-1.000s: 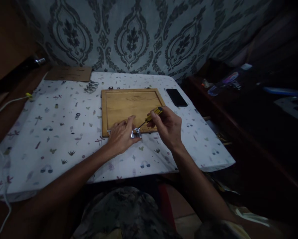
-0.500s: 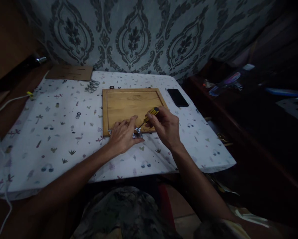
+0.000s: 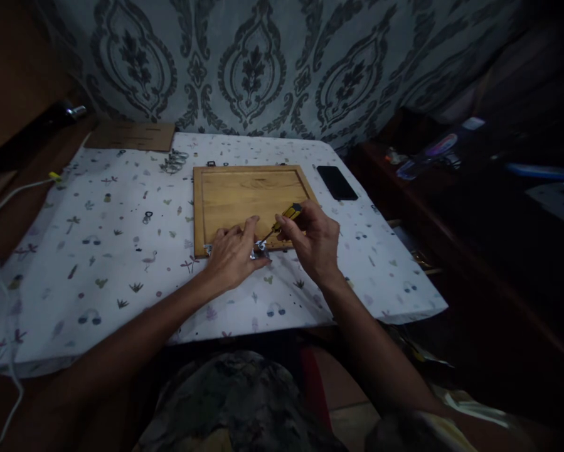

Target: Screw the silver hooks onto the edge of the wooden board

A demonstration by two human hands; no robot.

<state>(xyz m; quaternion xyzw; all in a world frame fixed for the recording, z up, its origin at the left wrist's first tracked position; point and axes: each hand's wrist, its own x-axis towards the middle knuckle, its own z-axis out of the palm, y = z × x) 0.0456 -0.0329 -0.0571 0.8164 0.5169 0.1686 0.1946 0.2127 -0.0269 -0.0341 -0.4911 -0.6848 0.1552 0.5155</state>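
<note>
A wooden panel (image 3: 248,198) with a raised frame lies flat on a table covered with a white patterned cloth (image 3: 112,251). My right hand (image 3: 312,242) is closed round a small yellow-and-black screwdriver (image 3: 286,216), whose tip points down-left onto a metal hinge (image 3: 260,251) at the panel's near edge. Spread over that near edge beside the hinge, my left hand (image 3: 232,254) presses down with its fingers lying flat on the wood.
A black phone (image 3: 337,182) lies right of the panel. Loose metal fittings (image 3: 173,162) and a brown cardboard sheet (image 3: 131,135) sit at the back left. A white cable (image 3: 9,194) trails along the left. A dark cluttered side table (image 3: 451,188) stands at the right.
The screwdriver handle has dropped a little and shifted left in my right hand's fingers. My left hand has stayed on the panel's edge.
</note>
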